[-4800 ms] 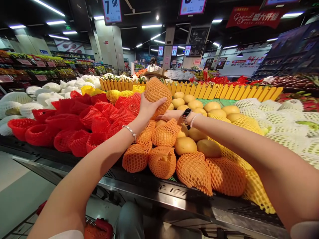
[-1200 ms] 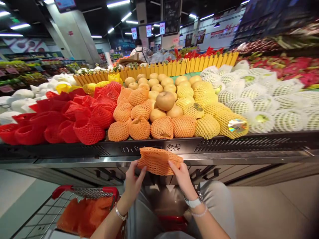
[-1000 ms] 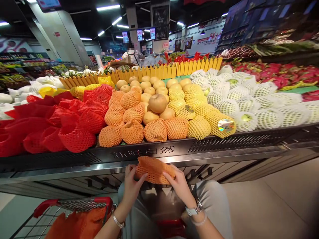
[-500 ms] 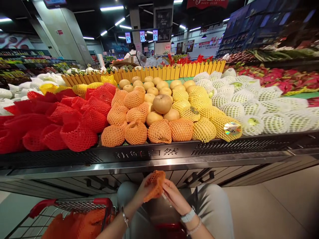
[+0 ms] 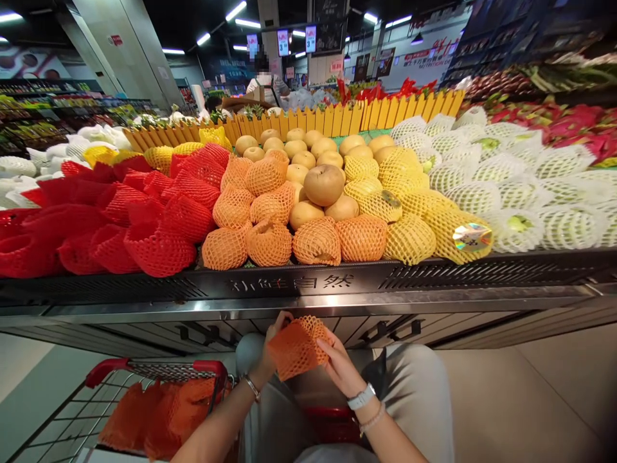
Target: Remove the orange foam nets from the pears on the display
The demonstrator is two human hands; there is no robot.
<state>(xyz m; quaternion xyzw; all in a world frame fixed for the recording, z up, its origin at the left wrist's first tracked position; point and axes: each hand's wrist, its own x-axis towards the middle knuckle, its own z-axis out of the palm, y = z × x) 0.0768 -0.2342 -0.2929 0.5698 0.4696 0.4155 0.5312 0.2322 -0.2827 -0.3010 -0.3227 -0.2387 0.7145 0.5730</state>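
Observation:
Both my hands hold one empty orange foam net sleeve (image 5: 297, 346) low in front of my body, below the display's metal edge. My left hand (image 5: 271, 350) pinches its left side with the fingers closed. My right hand (image 5: 339, 366), with a watch on the wrist, grips its right side. Above, on the fruit stand (image 5: 308, 281), lie bare brown pears (image 5: 322, 184) among pears wrapped in orange nets (image 5: 268, 243).
Red-netted fruit (image 5: 120, 218) fills the stand's left part, yellow-netted (image 5: 409, 238) and white-netted fruit (image 5: 530, 206) the right. A red-handled shopping cart (image 5: 154, 370) at lower left holds a pile of orange nets (image 5: 159, 415). Another person (image 5: 265, 80) stands far behind the yellow fence.
4.8 s ago my hands were up at the pile on a netted pear. They have come down with an empty net, which has been folded and turned between them.

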